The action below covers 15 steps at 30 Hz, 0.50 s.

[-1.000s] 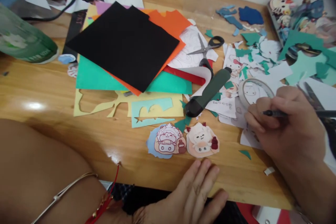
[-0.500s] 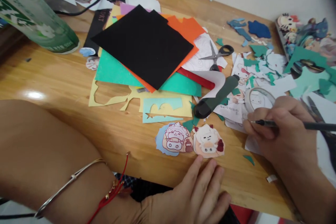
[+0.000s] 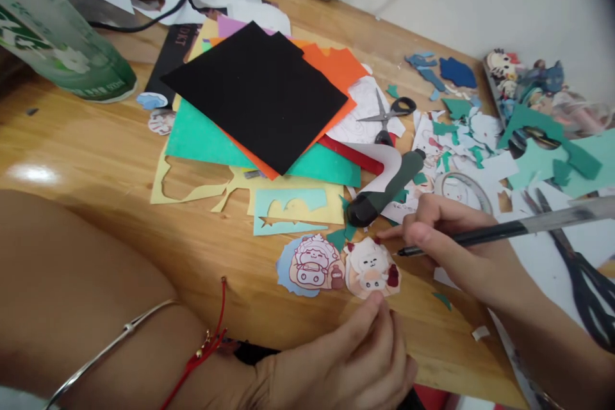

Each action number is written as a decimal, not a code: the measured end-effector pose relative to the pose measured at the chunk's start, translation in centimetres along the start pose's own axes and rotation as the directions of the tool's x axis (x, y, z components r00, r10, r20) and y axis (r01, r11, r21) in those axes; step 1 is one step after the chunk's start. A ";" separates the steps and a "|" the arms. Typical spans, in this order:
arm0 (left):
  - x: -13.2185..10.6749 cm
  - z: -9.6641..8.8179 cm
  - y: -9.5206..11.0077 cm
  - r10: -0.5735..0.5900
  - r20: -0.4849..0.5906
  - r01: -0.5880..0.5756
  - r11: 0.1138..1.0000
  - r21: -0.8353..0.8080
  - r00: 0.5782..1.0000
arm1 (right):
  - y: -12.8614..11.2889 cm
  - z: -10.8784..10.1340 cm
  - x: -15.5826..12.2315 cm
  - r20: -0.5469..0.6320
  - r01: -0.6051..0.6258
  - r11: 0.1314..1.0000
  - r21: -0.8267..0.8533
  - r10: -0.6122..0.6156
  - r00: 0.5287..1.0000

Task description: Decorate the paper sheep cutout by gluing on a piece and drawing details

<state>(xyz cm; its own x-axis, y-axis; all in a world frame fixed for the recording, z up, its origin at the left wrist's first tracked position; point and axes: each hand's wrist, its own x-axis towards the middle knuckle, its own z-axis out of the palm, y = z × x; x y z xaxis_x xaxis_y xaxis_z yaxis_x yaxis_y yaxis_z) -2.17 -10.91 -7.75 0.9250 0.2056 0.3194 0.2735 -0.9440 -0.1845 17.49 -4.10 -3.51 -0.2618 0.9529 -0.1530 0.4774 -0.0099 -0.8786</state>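
My right hand (image 3: 451, 243) is closed round a black pen (image 3: 504, 229), whose tip hovers just right of a small cat cut-out (image 3: 371, 267) on the wooden table (image 3: 96, 154). My left hand (image 3: 350, 359) rests at the table's near edge, fingers curled, with the fingertips touching the lower edge of that cat cut-out. A second cut-out, a pink figure on blue paper (image 3: 310, 264), lies right beside it on the left. My left forearm, with a silver bangle and a red string, fills the lower left.
A stack of black, orange and green paper (image 3: 259, 93) lies mid-table over yellow offcuts. Small scissors (image 3: 389, 114), a dark green cutter (image 3: 384, 189), a tape ring (image 3: 464, 189) and paper scraps crowd the right. A green bottle (image 3: 57, 45) stands far left; large black scissors (image 3: 576, 262) lie at the right.
My right hand has moved left with the pen, from the scrap pile to beside the cat cut-out. My left hand's fingers have curled and come up to that cut-out's edge.
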 end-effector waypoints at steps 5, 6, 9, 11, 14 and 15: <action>-0.1 0.1 0.0 -0.032 0.009 0.032 0.996 -0.088 0.999 | -0.1 0.4 0.1 0.014 0.018 0.998 0.053 -0.019 1.000; -0.1 0.1 0.1 -0.046 0.007 0.046 0.993 -0.106 0.999 | -0.1 0.4 0.2 0.014 0.021 0.998 0.051 -0.022 1.000; -0.1 0.5 0.4 -0.102 -0.039 0.095 0.984 -0.150 0.994 | -0.3 0.5 0.4 0.008 0.030 0.999 0.042 -0.030 1.000; -0.1 0.9 0.7 -0.105 -0.076 0.092 0.983 -0.156 0.992 | -0.4 0.5 0.5 -0.009 0.026 0.999 0.040 -0.026 1.000; 0.0 1.4 0.9 -0.108 -0.115 0.089 0.982 -0.166 0.987 | -0.4 0.6 0.7 -0.022 0.020 0.998 0.060 -0.018 1.000; 0.1 1.4 0.9 -0.128 -0.122 0.105 0.979 -0.175 0.984 | -0.4 0.5 0.7 -0.022 0.016 0.998 0.065 -0.015 1.000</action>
<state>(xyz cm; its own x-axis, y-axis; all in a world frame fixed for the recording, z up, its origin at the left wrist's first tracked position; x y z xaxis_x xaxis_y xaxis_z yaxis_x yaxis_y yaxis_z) -1.47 -11.37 -9.19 0.8435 0.2916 0.4511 0.3189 -0.9476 0.0162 16.65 -3.57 -3.52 -0.2505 0.9594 -0.1299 0.4173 -0.0141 -0.9086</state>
